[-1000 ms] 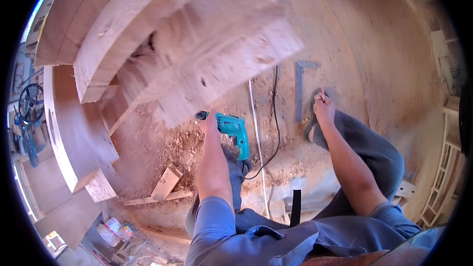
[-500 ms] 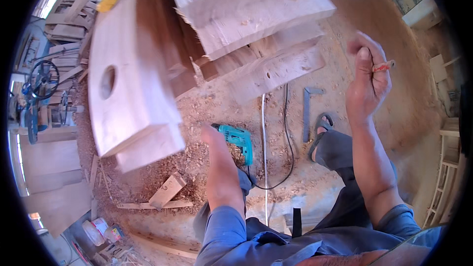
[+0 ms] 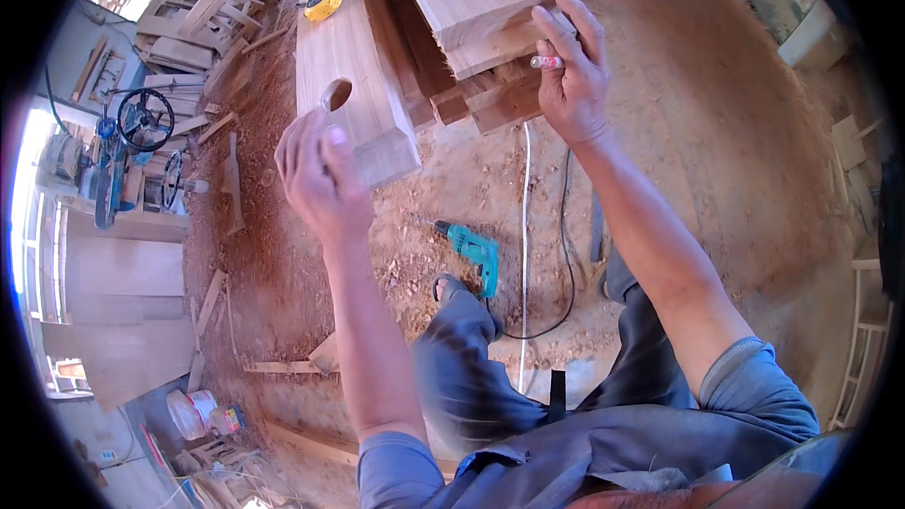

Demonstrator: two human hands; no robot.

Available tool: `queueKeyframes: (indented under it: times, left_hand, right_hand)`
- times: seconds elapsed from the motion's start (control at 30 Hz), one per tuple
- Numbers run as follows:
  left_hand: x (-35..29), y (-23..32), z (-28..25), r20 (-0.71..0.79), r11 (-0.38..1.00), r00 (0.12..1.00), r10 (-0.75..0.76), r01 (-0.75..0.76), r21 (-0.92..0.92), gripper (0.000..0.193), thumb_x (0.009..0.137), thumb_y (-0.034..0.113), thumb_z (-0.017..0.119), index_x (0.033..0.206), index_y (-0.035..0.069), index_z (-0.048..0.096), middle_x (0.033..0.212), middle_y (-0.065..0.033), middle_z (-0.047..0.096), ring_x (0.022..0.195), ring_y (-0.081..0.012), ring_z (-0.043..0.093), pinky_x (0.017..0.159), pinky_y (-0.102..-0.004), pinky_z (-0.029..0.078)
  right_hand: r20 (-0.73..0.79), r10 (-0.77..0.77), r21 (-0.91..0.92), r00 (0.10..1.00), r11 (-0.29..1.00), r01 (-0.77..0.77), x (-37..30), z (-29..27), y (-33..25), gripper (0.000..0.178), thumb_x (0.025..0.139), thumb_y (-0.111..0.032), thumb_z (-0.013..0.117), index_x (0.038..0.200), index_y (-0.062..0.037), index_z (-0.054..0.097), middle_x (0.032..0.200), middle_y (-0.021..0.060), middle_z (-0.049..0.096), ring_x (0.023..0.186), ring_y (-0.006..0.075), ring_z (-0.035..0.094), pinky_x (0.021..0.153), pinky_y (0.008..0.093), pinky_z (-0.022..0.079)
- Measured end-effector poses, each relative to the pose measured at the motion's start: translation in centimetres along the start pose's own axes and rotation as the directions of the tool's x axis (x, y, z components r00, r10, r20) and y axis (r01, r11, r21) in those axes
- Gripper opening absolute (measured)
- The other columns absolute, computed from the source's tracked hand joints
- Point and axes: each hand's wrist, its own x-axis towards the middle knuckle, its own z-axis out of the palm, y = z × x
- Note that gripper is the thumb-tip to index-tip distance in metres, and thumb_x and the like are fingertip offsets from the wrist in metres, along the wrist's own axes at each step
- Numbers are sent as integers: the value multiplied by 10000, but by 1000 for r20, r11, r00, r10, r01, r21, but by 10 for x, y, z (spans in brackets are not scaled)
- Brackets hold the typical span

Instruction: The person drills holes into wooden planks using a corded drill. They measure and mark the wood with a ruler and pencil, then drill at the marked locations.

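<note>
Two thick pale wooden beams lie ahead of me on a wooden support, their near ends toward me. Each has an oval hole. My left hand (image 3: 325,174) is at the near end of the left beam (image 3: 377,113), fingers stretched along its outer edge and thumb over its top. At the right beam (image 3: 485,9), the fingertips of my right hand (image 3: 577,75) reach its near corner. That hand also grips a slim red-and-white pencil-like stick (image 3: 547,62), whose exact kind is hard to make out. On the left beam sits a yellow tape measure (image 3: 323,5).
A teal power drill (image 3: 474,254) lies on the shaving-strewn floor by my feet, its black cord (image 3: 566,283) beside a white cable (image 3: 525,226). A metal square (image 3: 596,226) lies near my right foot. Machinery with a handwheel (image 3: 146,120) and stacked wood scraps (image 3: 193,28) stand left.
Both hands have moved up to the near ends of the beams, the right one leftward with the red-and-white stick. My view has shifted, and my left leg has come forward beside the drill.
</note>
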Motion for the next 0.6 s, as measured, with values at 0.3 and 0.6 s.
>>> queueKeyframes:
  times: [0.3, 0.6]
  left_hand:
    - [6, -7, 34, -36, 987, 993, 113, -108, 123, 329, 1020, 216, 553, 1111, -54, 720, 1091, -187, 733, 1035, -359, 679, 931, -439, 514]
    - [74, -69, 96, 60, 949, 988, 139, -151, 277, 316, 998, 262, 553, 1085, 12, 727, 1130, -183, 716, 1054, -330, 645, 972, -449, 455]
  right_hand:
    - [-17, -36, -97, 999, 995, 35, -10, -3, 9, 338, 828, 39, 695, 1143, -70, 746, 1377, 150, 610, 1153, 305, 657, 893, 352, 558]
    - [-48, -57, -8, 997, 998, 57, -2, 0, 3, 429, 712, 115, 680, 1092, -70, 753, 1339, 142, 623, 886, 256, 672, 749, 346, 558]
